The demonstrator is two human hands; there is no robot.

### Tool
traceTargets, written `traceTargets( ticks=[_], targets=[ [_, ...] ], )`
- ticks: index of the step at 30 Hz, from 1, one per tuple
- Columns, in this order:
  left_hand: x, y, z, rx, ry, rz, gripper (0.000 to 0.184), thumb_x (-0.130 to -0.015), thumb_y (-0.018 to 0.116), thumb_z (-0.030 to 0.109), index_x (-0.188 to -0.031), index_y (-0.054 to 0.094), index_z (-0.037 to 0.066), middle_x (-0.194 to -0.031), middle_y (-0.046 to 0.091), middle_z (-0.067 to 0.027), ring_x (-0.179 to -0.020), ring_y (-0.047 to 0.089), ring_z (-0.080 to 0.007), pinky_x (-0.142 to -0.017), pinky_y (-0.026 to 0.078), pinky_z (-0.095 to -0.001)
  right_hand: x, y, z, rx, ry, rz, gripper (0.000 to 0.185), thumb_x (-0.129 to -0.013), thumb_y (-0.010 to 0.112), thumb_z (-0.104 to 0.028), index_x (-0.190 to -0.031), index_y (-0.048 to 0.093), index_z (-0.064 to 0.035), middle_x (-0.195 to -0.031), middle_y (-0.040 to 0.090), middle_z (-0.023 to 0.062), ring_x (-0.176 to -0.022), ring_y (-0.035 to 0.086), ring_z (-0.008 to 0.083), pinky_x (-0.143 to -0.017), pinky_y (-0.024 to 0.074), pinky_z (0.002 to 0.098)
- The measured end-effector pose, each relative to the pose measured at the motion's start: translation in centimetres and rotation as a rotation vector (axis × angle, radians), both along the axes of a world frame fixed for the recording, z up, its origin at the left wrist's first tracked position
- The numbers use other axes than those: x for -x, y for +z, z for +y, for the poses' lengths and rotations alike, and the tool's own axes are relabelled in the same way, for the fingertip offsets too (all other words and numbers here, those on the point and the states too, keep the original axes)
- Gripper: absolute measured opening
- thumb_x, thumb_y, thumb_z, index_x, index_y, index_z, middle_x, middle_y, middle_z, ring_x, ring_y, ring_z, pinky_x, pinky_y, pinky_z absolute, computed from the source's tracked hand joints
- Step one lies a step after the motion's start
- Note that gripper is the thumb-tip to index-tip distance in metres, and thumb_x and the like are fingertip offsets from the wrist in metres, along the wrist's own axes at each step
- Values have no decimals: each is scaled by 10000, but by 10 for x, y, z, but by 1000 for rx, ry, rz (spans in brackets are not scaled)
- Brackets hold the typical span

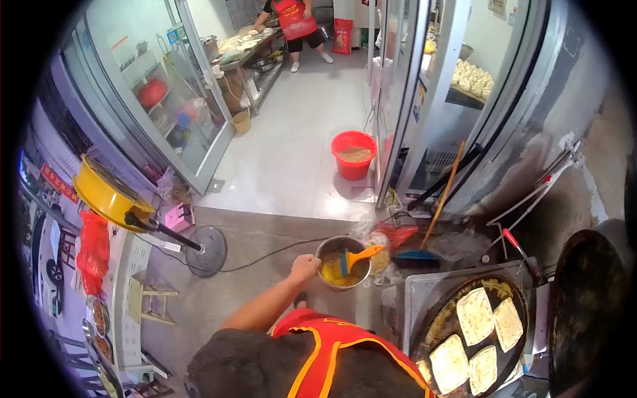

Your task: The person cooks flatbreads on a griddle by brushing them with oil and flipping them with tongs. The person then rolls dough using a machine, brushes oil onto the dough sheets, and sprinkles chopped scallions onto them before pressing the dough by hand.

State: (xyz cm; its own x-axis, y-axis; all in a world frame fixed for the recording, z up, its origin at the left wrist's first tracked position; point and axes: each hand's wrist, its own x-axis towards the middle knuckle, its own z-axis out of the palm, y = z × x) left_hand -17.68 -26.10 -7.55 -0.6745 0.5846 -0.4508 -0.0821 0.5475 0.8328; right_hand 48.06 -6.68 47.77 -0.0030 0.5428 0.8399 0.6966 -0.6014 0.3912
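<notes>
My left hand (pixel 306 266) is closed on the rim of a metal pot (pixel 342 284) that holds yellowish liquid. A brush with an orange handle (pixel 365 253) and blue ferrule rests in the pot, its handle over the right rim. Nobody's hand is on the brush. Several flat pieces of dough (pixel 475 316) lie on a round dark griddle (pixel 431 318) at the lower right. My right hand does not show.
A red bucket (pixel 353 174) stands in the doorway. A broom (pixel 443 199) leans near the right door. A yellow fan (pixel 109 192) stands left, its cord crossing the floor. Another person (pixel 294 23) stands beside a table inside. A dark round lid (pixel 587 305) is far right.
</notes>
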Motion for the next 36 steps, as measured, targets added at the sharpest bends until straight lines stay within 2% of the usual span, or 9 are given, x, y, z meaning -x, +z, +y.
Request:
traceTargets(
  ticks=[7, 9, 11, 17, 19, 21, 28, 31, 36],
  targets=[
    [125, -8, -8, 70, -126, 113, 164, -709, 573, 146, -616, 550, 13, -543, 518, -52, -498, 495, -148, -475, 411, -299, 107, -190, -120, 403, -326, 397, 501, -800, 578, -519, -998, 651, -65, -920, 667, 113, -780, 637, 207, -663, 490, 361],
    [172, -23, -10, 59, -176, 131, 187, -703, 583, 182, -612, 553, 20, -550, 544, -73, -512, 517, -166, -476, 413, -329, 144, -272, -164, 453, -63, 524, 434, -780, 615, -489, -922, 679, -84, -738, 670, 96, -661, 641, 278, -599, 492, 397],
    [211, -9, -7, 43, -203, 267, 186, -712, 586, 178, -618, 548, 22, -544, 531, -85, -511, 517, -170, -469, 406, -325, 239, -319, -196, 573, -184, 652, 224, -756, 598, -198, -950, 670, -113, -859, 676, 116, -764, 653, 236, -529, 488, 357],
    [334, -27, 4, -97, -45, 84, 117, -747, 542, 98, -641, 526, 49, -600, 462, 19, -549, 430, -88, -497, 371, -250, 345, -480, -212, 893, -160, 719, 251, -724, 661, -319, -905, 688, -147, -872, 662, 128, -824, 634, 321, -724, 483, 470],
    [358, -8, 7, -50, 18, 73, 107, -743, 545, 97, -650, 528, 47, -608, 470, 18, -548, 433, -88, -500, 380, -246, 320, -550, -205, 1026, -271, 776, 413, -687, 729, -394, -984, 668, -114, -1063, 628, 115, -941, 613, 303, -808, 484, 443],
    [384, -1, 18, -16, 58, 101, 102, -739, 546, 99, -653, 528, 47, -615, 475, 16, -547, 435, -87, -502, 388, -245, 368, -552, -187, 1150, -479, 805, 401, -741, 694, -399, -1040, 657, -134, -1181, 576, 126, -1038, 573, 297, -842, 472, 434],
    [477, 2, 60, -145, 349, -110, 113, -726, 550, 117, -700, 564, 8, -611, 487, -14, -551, 449, -112, -506, 390, -281, 435, -667, -89, 1598, -259, 842, 324, -766, 632, -340, -949, 645, -72, -991, 605, 121, -873, 594, 277, -715, 475, 412],
    [537, -28, 65, 144, 182, 188, 126, -732, 534, 137, -698, 570, 21, -624, 517, -60, -554, 498, -135, -493, 435, -306, 493, -710, -10, 1759, -78, 930, 301, -777, 606, -314, -910, 639, -46, -910, 617, 119, -803, 603, 268, -661, 476, 403],
    [609, 0, 117, -33, 492, 7, 138, -745, 531, 123, -715, 587, 1, -661, 553, -75, -607, 562, -157, -523, 487, -321, 720, -778, 200, 1545, 181, 1689, 283, -795, 562, -272, -845, 630, -2, -775, 637, 115, -685, 618, 254, -570, 478, 387]
  ],
)
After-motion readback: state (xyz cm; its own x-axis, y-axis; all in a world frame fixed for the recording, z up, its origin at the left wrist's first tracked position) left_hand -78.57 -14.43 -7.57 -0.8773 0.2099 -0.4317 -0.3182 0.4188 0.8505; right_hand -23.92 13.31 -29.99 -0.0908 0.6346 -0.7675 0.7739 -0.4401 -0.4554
